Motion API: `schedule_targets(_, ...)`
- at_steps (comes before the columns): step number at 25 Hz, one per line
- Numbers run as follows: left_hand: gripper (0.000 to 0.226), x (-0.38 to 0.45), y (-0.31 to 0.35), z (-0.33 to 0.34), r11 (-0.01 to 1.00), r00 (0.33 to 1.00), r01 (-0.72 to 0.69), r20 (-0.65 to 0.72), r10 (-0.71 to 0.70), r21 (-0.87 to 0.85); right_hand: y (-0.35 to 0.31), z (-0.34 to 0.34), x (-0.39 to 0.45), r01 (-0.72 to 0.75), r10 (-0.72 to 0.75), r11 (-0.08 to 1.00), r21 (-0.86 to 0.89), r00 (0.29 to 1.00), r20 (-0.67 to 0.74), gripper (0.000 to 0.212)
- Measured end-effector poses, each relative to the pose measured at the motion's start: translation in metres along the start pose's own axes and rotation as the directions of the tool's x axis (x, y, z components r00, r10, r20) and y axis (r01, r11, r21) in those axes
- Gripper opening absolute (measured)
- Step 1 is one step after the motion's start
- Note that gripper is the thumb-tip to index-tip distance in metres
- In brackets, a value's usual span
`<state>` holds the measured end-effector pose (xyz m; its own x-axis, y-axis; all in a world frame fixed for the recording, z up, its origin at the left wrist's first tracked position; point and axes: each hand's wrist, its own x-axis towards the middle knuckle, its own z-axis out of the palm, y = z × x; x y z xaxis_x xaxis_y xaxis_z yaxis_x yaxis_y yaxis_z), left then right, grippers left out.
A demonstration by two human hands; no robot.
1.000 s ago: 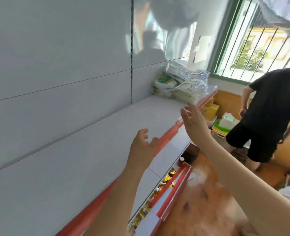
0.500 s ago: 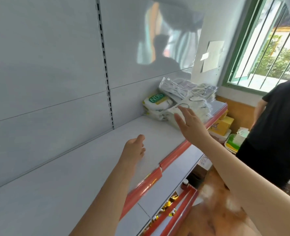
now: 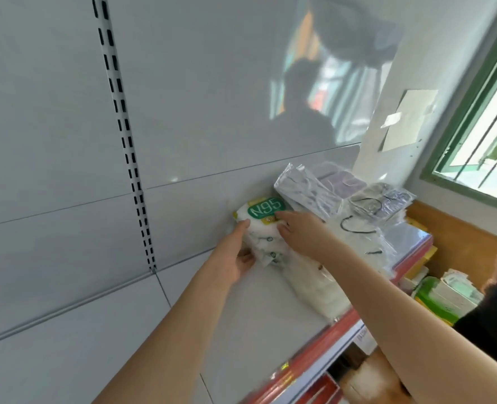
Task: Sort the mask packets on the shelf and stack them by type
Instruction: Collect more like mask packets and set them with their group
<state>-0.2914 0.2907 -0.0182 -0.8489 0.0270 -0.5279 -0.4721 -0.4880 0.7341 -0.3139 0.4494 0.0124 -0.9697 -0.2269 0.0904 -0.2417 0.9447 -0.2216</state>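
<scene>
White N95 packets (image 3: 263,225), stacked at the shelf (image 3: 241,322) back, beside clear mask packets (image 3: 355,211). My left hand (image 3: 232,258) clasps the stack's side; my right hand (image 3: 302,231) pinches its top packet.

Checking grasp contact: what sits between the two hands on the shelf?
In the head view, the stack of N95 packets lies between the left hand and the right hand; both touch it.
</scene>
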Motion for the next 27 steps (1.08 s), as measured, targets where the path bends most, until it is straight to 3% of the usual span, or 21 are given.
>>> schedule_targets(3,0.029,0.018,0.006,0.016,0.997,0.998,0.020,-0.061,-0.024,-0.072,0.004,0.004,0.017,-0.056,0.056,0.998,0.019,0.998,-0.019,0.023)
schedule_targets(6,0.032,0.034,0.005,0.037,1.000,0.994,0.012,-0.110,-0.014,-0.018,0.011,-0.001,0.024,-0.070,0.064,0.981,0.179,0.997,0.043,0.017)
schedule_targets(10,0.057,0.053,-0.007,0.049,0.992,0.965,-0.113,-0.233,0.122,0.054,0.025,-0.009,0.020,-0.018,-0.030,0.917,0.398,0.993,0.114,0.031)
schedule_targets(16,0.042,0.003,-0.001,0.008,0.908,0.835,-0.360,-0.360,0.416,0.214,0.017,-0.023,0.002,0.034,-0.029,0.671,0.741,0.999,-0.019,0.032)
schedule_targets(18,0.052,-0.035,-0.004,-0.029,0.857,0.787,-0.437,-0.345,0.512,0.275,-0.006,-0.014,-0.008,0.056,-0.041,0.631,0.774,0.998,-0.039,0.052)
schedule_targets(20,0.069,-0.079,-0.012,-0.067,0.823,0.733,-0.511,-0.374,0.568,0.248,-0.037,-0.003,-0.019,0.086,-0.143,0.599,0.796,0.990,0.001,0.089)
schedule_targets(22,0.066,-0.123,-0.019,-0.101,0.789,0.702,-0.579,-0.367,0.611,0.205,-0.074,0.002,-0.027,0.044,-0.300,0.477,0.878,0.947,0.116,0.117)
schedule_targets(24,0.056,-0.167,-0.028,-0.129,0.763,0.689,-0.618,-0.336,0.642,0.191,-0.115,0.009,-0.041,-0.020,-0.507,0.363,0.931,0.835,0.215,0.127)
schedule_targets(27,0.040,-0.233,-0.039,-0.173,0.726,0.637,-0.646,-0.356,0.683,0.237,-0.192,0.023,-0.077,0.053,-0.744,0.271,0.961,0.645,0.174,0.105)
